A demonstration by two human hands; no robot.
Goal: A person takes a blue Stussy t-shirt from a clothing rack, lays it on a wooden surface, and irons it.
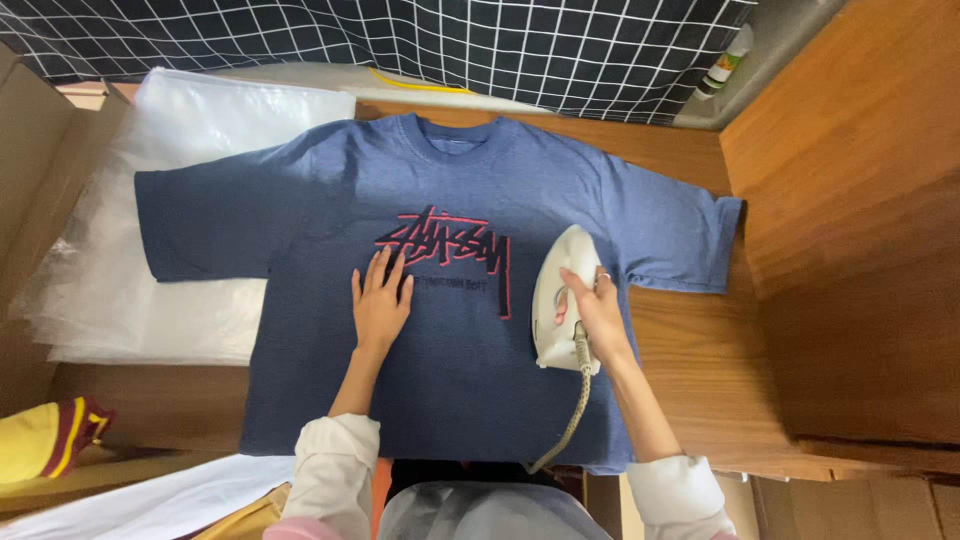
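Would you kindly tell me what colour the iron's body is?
The small handheld iron is white or cream, seen in the head view.

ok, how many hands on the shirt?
2. The left hand lies flat on the blue t-shirt near its print; the right hand grips the white iron resting on the shirt's right side.
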